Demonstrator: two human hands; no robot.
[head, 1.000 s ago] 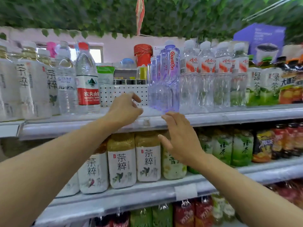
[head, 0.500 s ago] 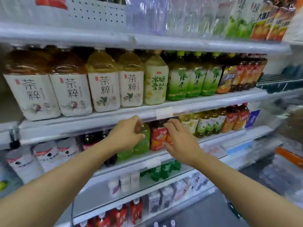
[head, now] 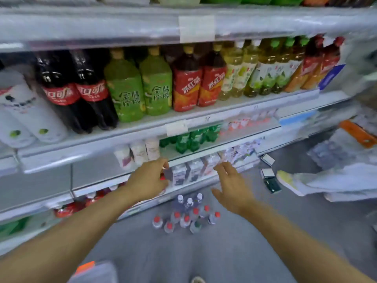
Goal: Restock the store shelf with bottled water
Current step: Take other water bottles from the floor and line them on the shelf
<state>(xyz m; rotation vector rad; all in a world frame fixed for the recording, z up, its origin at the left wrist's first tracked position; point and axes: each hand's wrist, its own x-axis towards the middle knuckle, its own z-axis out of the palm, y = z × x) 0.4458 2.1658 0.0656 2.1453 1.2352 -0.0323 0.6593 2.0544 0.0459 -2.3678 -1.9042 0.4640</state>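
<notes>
The whole view is smearing with motion blur, so the labels on the cola bottles [head: 75,86], green tea bottles [head: 140,84] and red tea bottles [head: 199,80] on the middle shelf [head: 142,123] are only partly reading, and the small cartons [head: 187,172] lower down are showing as pale blocks with no legible print. The top shelf is being cut off by the upper edge, with only the bottoms of its goods showing. At the right edge a pale heap with an orange strip [head: 357,133] is lying too blurred to name, and a shoe [head: 287,180] is poking in beside it. The left hand [head: 149,178] is hanging in front of the low shelf with fingers loosely curled and holding nothing; the right hand [head: 230,186] is reaching with fingers spread, also gripping nothing. The water bottles [head: 187,215], red-capped and white-capped, are standing in a tight cluster on the grey floor [head: 265,242] just below and between the two hands, close against the foot of the shelving. Bare floor is lying open to the right of the cluster and toward the viewer.
</notes>
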